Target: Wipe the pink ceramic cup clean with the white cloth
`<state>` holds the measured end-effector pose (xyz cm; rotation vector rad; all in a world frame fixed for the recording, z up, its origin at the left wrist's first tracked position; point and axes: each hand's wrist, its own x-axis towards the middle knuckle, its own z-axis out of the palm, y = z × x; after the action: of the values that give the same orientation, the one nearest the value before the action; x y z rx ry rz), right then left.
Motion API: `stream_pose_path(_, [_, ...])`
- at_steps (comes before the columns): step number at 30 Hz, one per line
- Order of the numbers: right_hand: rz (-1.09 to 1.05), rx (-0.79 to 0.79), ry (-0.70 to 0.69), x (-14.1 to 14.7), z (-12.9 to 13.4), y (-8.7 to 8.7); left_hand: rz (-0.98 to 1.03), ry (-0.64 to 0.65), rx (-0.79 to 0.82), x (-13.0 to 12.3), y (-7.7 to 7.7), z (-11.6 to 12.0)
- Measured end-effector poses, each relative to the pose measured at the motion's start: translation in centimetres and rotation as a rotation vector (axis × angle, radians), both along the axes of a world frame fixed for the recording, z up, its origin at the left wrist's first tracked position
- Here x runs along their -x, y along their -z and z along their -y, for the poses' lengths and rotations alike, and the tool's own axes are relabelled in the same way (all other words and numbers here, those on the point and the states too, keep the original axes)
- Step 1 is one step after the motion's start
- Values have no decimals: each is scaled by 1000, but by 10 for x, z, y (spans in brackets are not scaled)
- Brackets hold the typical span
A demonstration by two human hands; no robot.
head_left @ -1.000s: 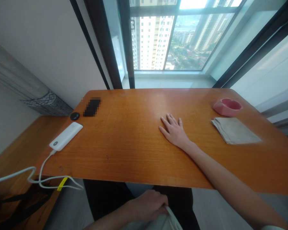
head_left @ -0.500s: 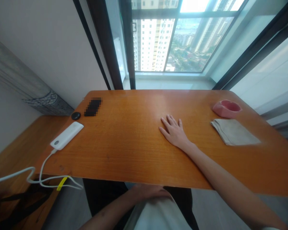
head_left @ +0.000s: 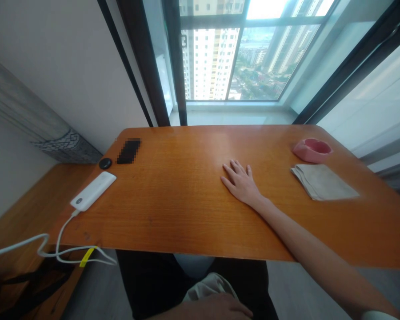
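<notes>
Palm down on the wooden table (head_left: 173, 200), our right hand (head_left: 242, 184) rests a little right of the table's middle, all five digits fanned apart and nothing gripped. Its fingers point toward the table's far edge and slightly left, while the thumb reaches out toward the table's left side. From the wrist, our bare forearm (head_left: 286, 226) slants back over the table's right half and crosses its near edge, ending in a pale sleeve (head_left: 380, 316). Our left hand (head_left: 223, 305) is off the table, below its near edge, back upward, beside pale fabric (head_left: 211, 285) at our lap; it is partly cut off, so we cannot tell whether it pinches that fabric. On the table's right side we see a folded cloth (head_left: 326, 183) lying flat and, toward the far right corner, a pink bowl (head_left: 307, 155). Along the table's left side lie a white device (head_left: 95, 191) joined to a white cable (head_left: 20, 244), a round black object (head_left: 106, 163) and, near the far left corner, a dark blurred rectangle (head_left: 130, 151). A yellow tag (head_left: 87, 257) sits on the cable at the table's near left edge.
</notes>
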<state>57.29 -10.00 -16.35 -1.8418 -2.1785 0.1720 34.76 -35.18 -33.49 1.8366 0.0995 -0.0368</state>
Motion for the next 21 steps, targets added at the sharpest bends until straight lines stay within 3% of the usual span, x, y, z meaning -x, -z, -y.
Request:
stream_pose_path(3, [-104, -140, 53, -22, -8, -14, 102, -22, -132, -9, -44, -18])
stream_pose_path(6, [-105, -360, 285, -70, -20, -32, 198, -63, -343, -8, -115, -44])
stream_pose_path(9, [-17, -408, 575, -127, -28, -40, 352, -258, -555, 0, -185, -88])
stream_pose_path(12, [-22, -336, 703, -167, -27, -35, 383, -546, -689, 10, -227, -161])
stream_pose_path(14, [-33, -279, 716, -179, -26, -29, 288, -787, -749, 17, -233, -221])
stream_pose_path(17, [-25, -265, 731, -184, -27, -23, 11, -1109, -849, 31, -218, -304])
stream_pose_path(19, [-22, -288, 743, -186, -29, -20, -251, -1180, -934, 41, -201, -342])
stream_pose_path(21, [-19, -305, 750, -191, -32, -18, -330, -1223, -939, 50, -185, -361])
